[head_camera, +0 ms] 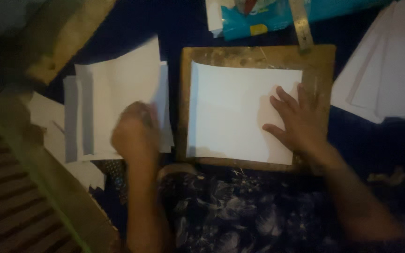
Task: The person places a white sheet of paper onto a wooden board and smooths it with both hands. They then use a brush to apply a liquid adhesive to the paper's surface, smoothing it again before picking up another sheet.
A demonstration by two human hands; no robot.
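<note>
Head view showed my right hand [296,119], fingers spread, pressing flat the white sheet [242,112] on the wooden board [258,55]. My left hand [137,131] was curled on the paper stack [118,93] alongside, its grip blurred; pressing evenly seemed wise.

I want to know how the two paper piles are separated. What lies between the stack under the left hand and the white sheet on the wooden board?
In the head view, only the wooden board's bare left edge and a dark gap.
</note>
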